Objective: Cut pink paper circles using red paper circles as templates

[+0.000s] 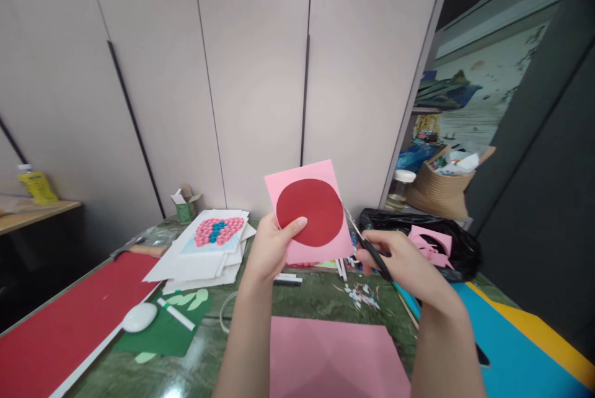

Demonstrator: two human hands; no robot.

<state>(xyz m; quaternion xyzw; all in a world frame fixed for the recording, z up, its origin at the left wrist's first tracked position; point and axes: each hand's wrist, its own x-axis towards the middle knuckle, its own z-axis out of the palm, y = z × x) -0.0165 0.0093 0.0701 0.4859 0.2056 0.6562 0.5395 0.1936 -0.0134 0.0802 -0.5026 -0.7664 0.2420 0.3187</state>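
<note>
My left hand (274, 243) pinches a square sheet of pink paper (320, 170) with a red paper circle (316, 206) lying flat on it, thumb pressed on the circle. The sheet is held up above the table, slightly tilted. My right hand (395, 258) is closed around a pair of black-handled scissors (375, 256). Their blades point up and left and meet the right edge of the pink sheet, close to the circle. Part of the handles is hidden by my fingers. Below lies a larger pink sheet (332, 354) on the table.
On the left are a stack of white paper (174, 258), a pink-and-blue picture (218, 230), red paper (83, 305), green paper (162, 336) and a white marker (176, 314). Paper scraps (362, 294) lie mid-table. Right are a black bag (385, 219) and blue paper (511, 342).
</note>
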